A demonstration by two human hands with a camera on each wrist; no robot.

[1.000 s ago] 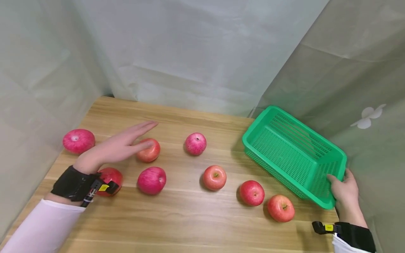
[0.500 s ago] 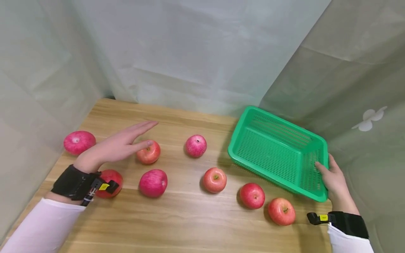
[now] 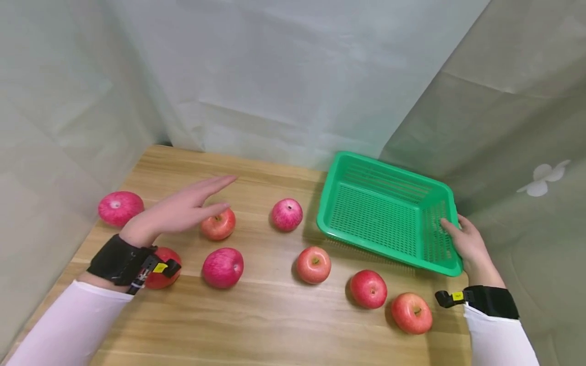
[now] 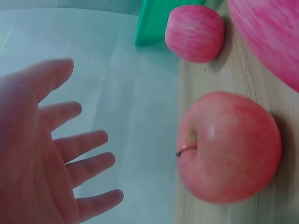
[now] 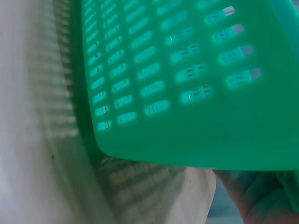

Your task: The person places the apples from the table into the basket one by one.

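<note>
My right hand (image 3: pixel 463 243) grips the near right corner of a green slotted basket (image 3: pixel 366 218), which is tilted above the wooden table (image 3: pixel 274 325). The right wrist view is filled by the basket's wall (image 5: pixel 196 84). My left hand (image 3: pixel 183 208) hovers flat with straight fingers over an orange-red apple (image 3: pixel 218 224), holding nothing. The left wrist view shows the open palm (image 4: pixel 42 154) beside that apple (image 4: pixel 229 147). Several more red and pink apples lie on the table, among them one (image 3: pixel 287 214) by the basket's left edge.
Other apples sit at the far left (image 3: pixel 120 208), under my left wrist (image 3: pixel 161 264), in the middle (image 3: pixel 223 267) (image 3: pixel 313 265) and front right (image 3: pixel 368 288) (image 3: pixel 411 312). Pale curtains (image 3: pixel 284 81) close in the table at the back and both sides.
My right hand has swung the basket leftward and inward, away from the right curtain. The left hand has stayed over the orange-red apple.
</note>
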